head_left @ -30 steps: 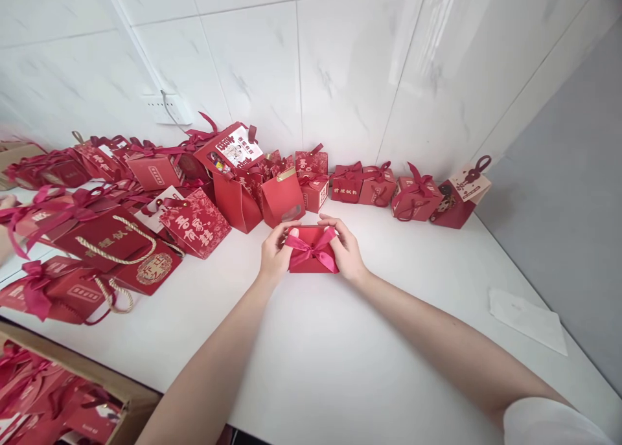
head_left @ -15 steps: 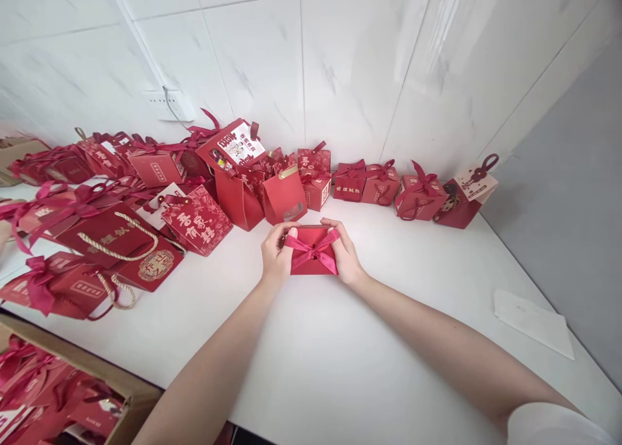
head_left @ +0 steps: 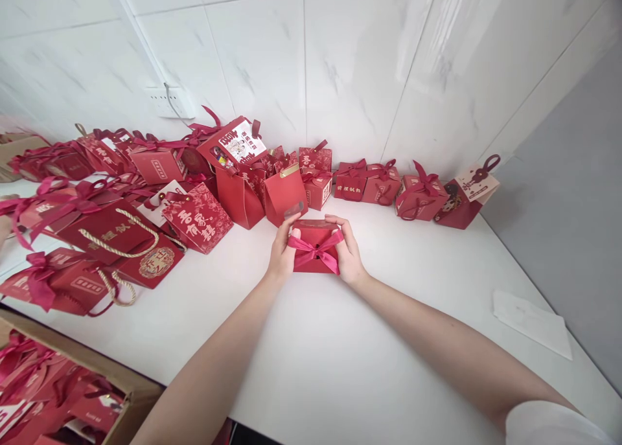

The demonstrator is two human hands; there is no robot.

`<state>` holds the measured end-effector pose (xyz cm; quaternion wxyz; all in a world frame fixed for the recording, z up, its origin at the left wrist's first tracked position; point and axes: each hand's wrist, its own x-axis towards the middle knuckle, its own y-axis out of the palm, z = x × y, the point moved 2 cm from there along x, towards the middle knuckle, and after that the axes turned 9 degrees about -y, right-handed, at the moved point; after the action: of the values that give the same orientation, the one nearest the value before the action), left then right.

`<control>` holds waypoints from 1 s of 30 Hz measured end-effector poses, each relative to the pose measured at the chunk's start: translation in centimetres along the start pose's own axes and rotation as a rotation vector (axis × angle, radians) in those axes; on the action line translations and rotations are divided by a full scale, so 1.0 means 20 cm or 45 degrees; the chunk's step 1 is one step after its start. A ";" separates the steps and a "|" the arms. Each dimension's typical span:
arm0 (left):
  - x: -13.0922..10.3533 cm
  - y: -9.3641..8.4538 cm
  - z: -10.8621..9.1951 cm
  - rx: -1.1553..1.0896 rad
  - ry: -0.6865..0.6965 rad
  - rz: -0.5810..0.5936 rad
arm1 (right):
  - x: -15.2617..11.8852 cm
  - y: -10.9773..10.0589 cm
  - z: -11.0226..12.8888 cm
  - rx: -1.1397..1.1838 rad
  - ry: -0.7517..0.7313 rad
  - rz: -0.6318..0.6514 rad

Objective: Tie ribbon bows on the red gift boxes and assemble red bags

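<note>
A small red gift box [head_left: 317, 231] with a pink ribbon bow [head_left: 318, 252] across its front is gripped between my two hands over the white table [head_left: 311, 361]. On its left side my left hand [head_left: 284, 249] holds it, thumb on the front by the ribbon and fingers reaching round the far edge. My right hand [head_left: 348, 249] grasps the right side the same way, thumb close to the bow's end. The box's back and underside are hidden. Just beyond my left fingertips stands a plain red gift box [head_left: 284, 195] with a gold strip.
Red gift boxes with ribbons [head_left: 160, 163] crowd the table's left side, and several gift boxes [head_left: 420, 195] line the wall. A cardboard carton [head_left: 126, 383] of red boxes sits at lower left. A white paper [head_left: 532, 323] lies at right. A grey panel [head_left: 564, 192] bounds the right.
Between my hands the box has tilted slightly, so more of its top edge shows. My fingers have risen a little along its sides. The surrounding boxes stay put.
</note>
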<state>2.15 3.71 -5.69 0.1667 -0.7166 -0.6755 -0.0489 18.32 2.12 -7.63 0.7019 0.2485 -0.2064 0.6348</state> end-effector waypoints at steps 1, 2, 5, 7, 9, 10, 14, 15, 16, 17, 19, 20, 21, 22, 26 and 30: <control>0.00 0.01 0.01 -0.032 -0.041 0.038 | 0.00 0.00 0.00 -0.008 -0.015 0.000; 0.00 0.01 0.02 -0.051 -0.070 0.064 | 0.00 0.00 0.00 -0.015 -0.020 0.000; 0.01 0.01 0.02 -0.019 -0.077 0.040 | 0.01 0.00 -0.02 -0.020 0.010 0.014; 0.01 0.00 0.02 0.018 -0.070 0.009 | 0.01 0.00 -0.02 -0.024 0.032 0.022; 0.00 0.00 0.02 0.044 -0.072 -0.004 | 0.00 0.00 -0.03 -0.036 0.038 0.029; 0.00 0.00 0.02 0.046 -0.073 -0.001 | 0.00 0.00 -0.02 -0.041 0.036 0.031; 0.00 0.00 0.01 0.024 -0.048 0.036 | -0.01 0.00 -0.02 -0.036 0.013 0.041; 0.00 0.00 0.01 0.015 -0.036 0.046 | -0.01 0.00 -0.02 -0.032 0.011 0.043; 0.00 0.00 0.01 0.005 -0.022 0.056 | -0.01 0.00 -0.02 -0.030 0.008 0.045; 0.00 0.00 0.01 -0.006 -0.006 0.066 | -0.01 0.00 -0.01 -0.030 -0.001 0.047; -0.01 0.00 0.00 -0.024 0.032 0.092 | -0.01 0.00 0.00 -0.033 -0.048 0.054; -0.01 0.00 0.00 -0.028 0.056 0.106 | -0.01 0.00 0.00 -0.038 -0.086 0.060; -0.01 0.00 0.00 -0.029 0.086 0.119 | -0.01 0.00 0.01 -0.045 -0.129 0.068; -0.02 -0.01 0.00 -0.028 0.120 0.128 | -0.01 0.00 0.02 -0.053 -0.173 0.075; -0.03 -0.01 -0.03 -0.019 0.274 0.121 | -0.01 -0.01 0.06 -0.093 -0.326 0.088; -0.04 -0.02 -0.04 0.018 0.312 0.112 | -0.01 -0.01 0.09 -0.142 -0.375 0.094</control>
<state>1.91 2.67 -5.05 0.2548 -0.7330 -0.6184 -0.1239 18.49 0.88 -6.33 0.6529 0.2920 -0.3510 0.6043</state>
